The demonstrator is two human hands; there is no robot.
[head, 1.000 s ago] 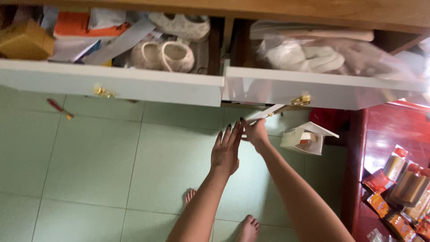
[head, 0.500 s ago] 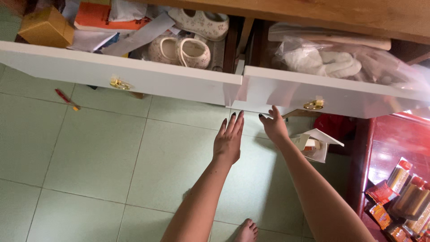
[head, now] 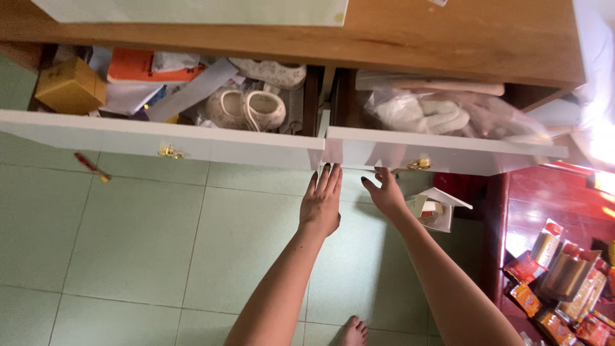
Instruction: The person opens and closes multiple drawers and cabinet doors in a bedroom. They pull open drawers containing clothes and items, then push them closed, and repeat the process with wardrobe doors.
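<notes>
We reach both hands up at mid-frame: left hand [head: 321, 205] flat, fingers open at the left drawer [head: 160, 138] front's lower edge; right hand [head: 386, 192] spread, empty, under the right drawer [head: 442, 150]. Baby shoes [head: 246, 109] fill the left, bagged cloth [head: 435, 115] the right. Since earlier, the white card has left our right hand.

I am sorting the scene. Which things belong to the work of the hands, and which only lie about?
In hand: left hand, right hand, right drawer, left drawer.
Lying about: screwdriver, baby shoes, yellow box, packets.
</notes>
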